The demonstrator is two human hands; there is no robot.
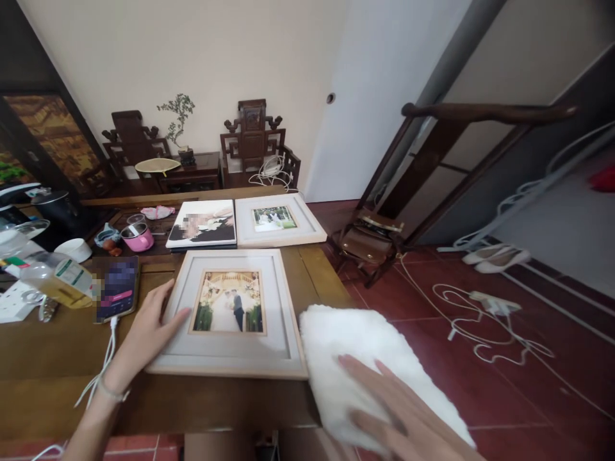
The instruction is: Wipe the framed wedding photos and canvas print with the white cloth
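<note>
A light wood picture frame with a wedding photo lies flat near the front of the wooden table. My left hand grips its left edge, thumb over the border and fingers along the side. By the frame's right edge, my right hand has hold of a fluffy white cloth. Motion smears these fingers a little, and the cloth spreads past the table's right edge. Behind the frame lie a second framed photo and a white-bordered picture, side by side.
On the table's left are a phone with its cable, a bottle of yellowish liquid, a pink cup and a black kettle. A dark wooden chair stands right. Cables lie on the red tile floor.
</note>
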